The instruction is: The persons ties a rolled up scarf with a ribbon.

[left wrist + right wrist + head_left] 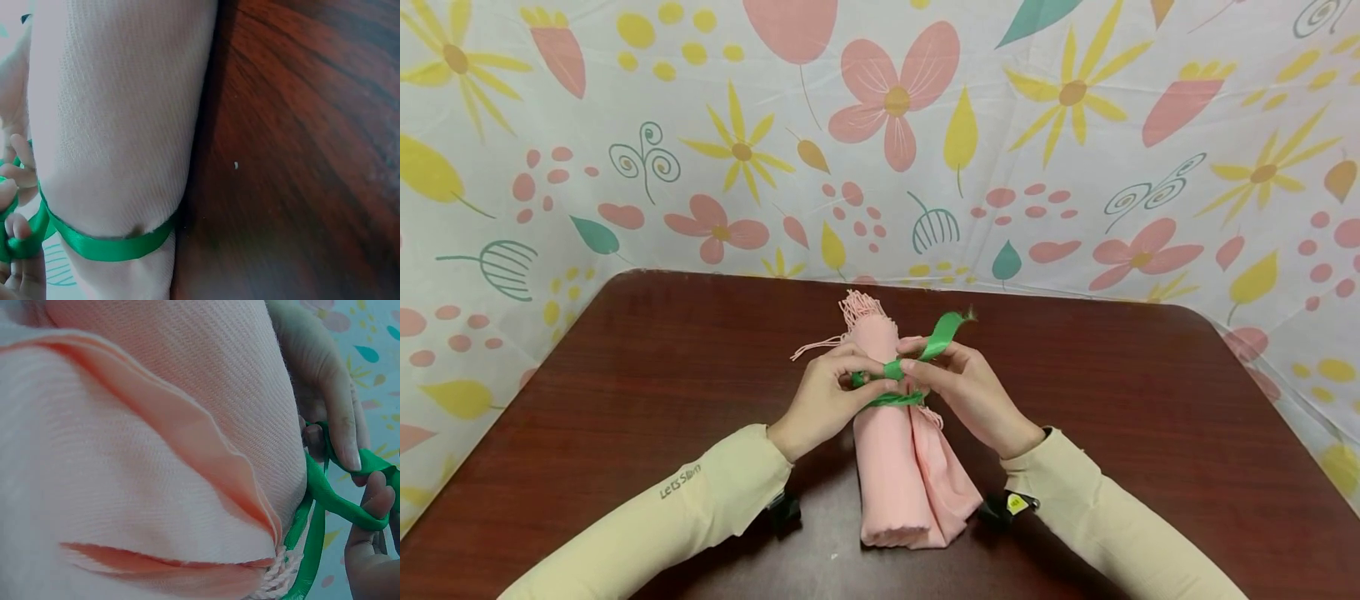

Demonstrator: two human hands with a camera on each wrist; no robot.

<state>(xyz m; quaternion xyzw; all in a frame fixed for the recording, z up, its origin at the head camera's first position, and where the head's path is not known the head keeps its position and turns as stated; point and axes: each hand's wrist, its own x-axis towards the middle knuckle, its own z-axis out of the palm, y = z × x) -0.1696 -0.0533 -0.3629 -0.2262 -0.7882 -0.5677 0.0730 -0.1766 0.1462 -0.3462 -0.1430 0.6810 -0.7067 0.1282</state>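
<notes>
A rolled pink scarf point(891, 475) with a fringed end lies lengthwise on the table, a loose fold of it spread along its right side. Round its middle runs a green ribbon point(106, 245), drawn into loops above the roll. My left hand point(829, 392) pinches the ribbon between thumb and fingers, over the scarf's left side. From the right, my right hand point(973, 392) also pinches the ribbon, whose frayed end sticks up past the fingers. In the right wrist view the left hand point(331, 394) and right hand point(375, 556) are close together at the ribbon loops.
The dark brown wooden table point(647, 400) reaches back to a hanging cloth point(790, 108) printed with flowers and leaves. A tiny white speck point(235, 165) lies on the tabletop beside the roll. Black wrist camera mounts point(784, 512) sit under both sleeves.
</notes>
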